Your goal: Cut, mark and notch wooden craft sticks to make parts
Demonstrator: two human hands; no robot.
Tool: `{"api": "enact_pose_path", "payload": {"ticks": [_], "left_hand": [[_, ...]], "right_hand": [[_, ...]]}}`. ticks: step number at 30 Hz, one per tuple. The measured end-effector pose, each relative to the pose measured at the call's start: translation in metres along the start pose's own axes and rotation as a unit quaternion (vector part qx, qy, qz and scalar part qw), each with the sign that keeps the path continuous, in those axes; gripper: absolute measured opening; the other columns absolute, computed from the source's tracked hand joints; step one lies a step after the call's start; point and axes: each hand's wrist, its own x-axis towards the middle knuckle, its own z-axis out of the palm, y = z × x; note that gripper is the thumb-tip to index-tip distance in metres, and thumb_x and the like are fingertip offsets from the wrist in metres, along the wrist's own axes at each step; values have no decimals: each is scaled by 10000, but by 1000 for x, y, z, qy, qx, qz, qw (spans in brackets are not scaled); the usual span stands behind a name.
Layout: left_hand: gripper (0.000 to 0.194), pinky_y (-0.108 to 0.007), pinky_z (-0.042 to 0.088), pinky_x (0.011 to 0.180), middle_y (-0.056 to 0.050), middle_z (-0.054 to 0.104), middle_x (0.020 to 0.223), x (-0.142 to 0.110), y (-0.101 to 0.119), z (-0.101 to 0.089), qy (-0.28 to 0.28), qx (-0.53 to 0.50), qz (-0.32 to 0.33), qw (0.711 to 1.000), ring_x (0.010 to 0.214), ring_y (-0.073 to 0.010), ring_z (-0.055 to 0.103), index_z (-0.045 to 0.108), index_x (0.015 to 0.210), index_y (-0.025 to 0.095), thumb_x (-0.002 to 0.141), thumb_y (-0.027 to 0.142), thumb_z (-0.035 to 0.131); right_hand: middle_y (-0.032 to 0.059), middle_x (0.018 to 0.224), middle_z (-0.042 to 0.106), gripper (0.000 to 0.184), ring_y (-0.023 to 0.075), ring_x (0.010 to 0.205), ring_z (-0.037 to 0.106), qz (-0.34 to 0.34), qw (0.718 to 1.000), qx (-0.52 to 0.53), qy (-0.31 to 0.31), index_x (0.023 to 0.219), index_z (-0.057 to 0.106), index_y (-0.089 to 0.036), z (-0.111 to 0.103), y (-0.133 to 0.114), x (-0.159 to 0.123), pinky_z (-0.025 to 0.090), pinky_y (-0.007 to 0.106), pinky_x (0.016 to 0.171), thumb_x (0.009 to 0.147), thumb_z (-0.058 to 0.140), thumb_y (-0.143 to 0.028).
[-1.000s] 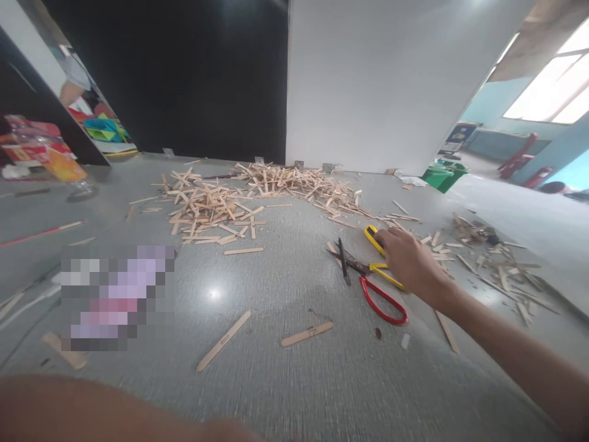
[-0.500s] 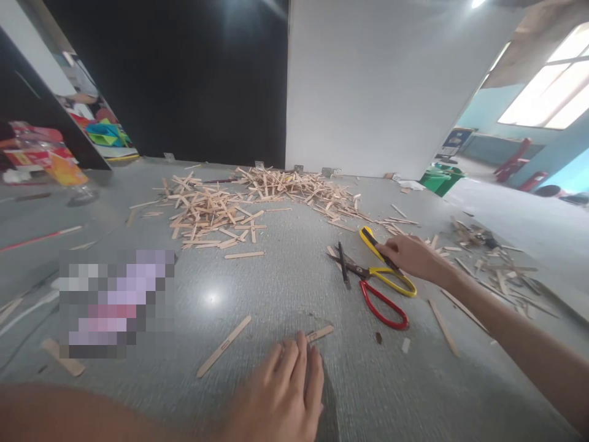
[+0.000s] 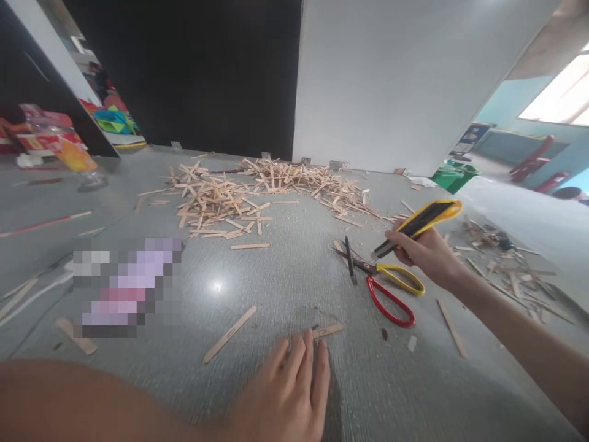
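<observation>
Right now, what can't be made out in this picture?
All in the head view:
Near end of the marked stick: hidden under the fingers of the left hand.
Blade tip of the yellow-and-black cutter in the right hand: too small and blurred.
Purple shape: hidden by pixelation.
Lower sticks in the heap: covered by those on top.
Label on the bottle: too blurred to read.

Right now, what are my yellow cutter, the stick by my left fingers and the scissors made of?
The yellow cutter looks like smooth plastic, judging by its bright, even colour. The stick seems to be bare wood: pale tan and dull. The scissors have dark, slim blades, probably metal; their red and yellow handles look glossy, maybe plastic or plastic-coated metal.
</observation>
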Motion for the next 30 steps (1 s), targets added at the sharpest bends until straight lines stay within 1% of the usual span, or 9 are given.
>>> {"api": "enact_pose_path", "payload": {"ticks": [5,7,10,12,15,17,22,27,30], "left_hand": [[307,-349,527,785,-110,804,925,8,-7,-1,24,-32,24,999,829,-227,727,737,1099,66,1001,149,458],[264,-338,521,712,-86,787,878,8,-9,-1,31,-58,59,996,760,-213,703,735,1069,78,997,157,493],[185,-327,504,679,-62,764,867,8,-9,-1,26,-90,109,990,735,-195,670,729,1036,103,974,140,558],[159,-322,504,709,-46,757,879,8,-9,-3,19,-110,140,984,740,-182,650,724,1029,123,957,115,582],[153,-310,498,715,-31,757,911,9,-10,-6,13,-126,170,977,760,-171,636,719,1024,147,954,109,588],[137,-301,491,686,-20,748,879,10,-11,-8,8,-122,180,976,734,-164,621,717,976,161,957,113,591],[155,-285,470,612,30,658,716,12,-13,-8,9,-128,192,973,610,-149,536,667,815,195,940,115,623],[204,-287,440,599,28,641,700,14,-13,-10,15,-133,183,974,601,-144,521,644,774,199,972,156,618],[133,-295,426,584,27,627,685,12,-11,-12,8,-130,179,975,611,-150,530,659,814,188,941,153,650]], "right_hand": [[-4,669,633,271,181,602,577,-38,993,8,-110,801,633,-248,6,-32,-21,477,304,563,879,675,-504],[-5,609,602,374,177,547,544,-26,989,-41,-143,680,591,-249,8,-38,-29,432,303,492,865,690,-559],[-40,456,438,544,135,398,373,-41,969,-185,-161,551,400,-264,10,-40,-35,272,305,395,913,611,-611],[-16,495,485,515,146,423,401,-84,955,-237,-155,567,372,-267,11,-37,-34,292,320,434,960,557,-546],[43,727,652,282,205,617,582,-132,952,-228,-157,717,488,-260,11,-30,-29,411,338,579,982,495,-355],[44,852,695,142,218,735,643,-150,949,-216,-175,851,545,-257,11,-25,-25,446,333,666,964,463,-235],[16,898,726,273,216,801,681,-139,951,-219,-170,1087,550,-267,18,-17,-25,445,321,714,897,462,-92],[-29,681,696,187,221,621,670,-95,955,-234,-156,1084,561,-282,25,-13,-26,409,299,543,923,635,-341],[-45,585,650,210,217,542,644,-70,955,-249,-145,1009,577,-277,25,-3,-20,386,297,487,906,661,-440]]}}
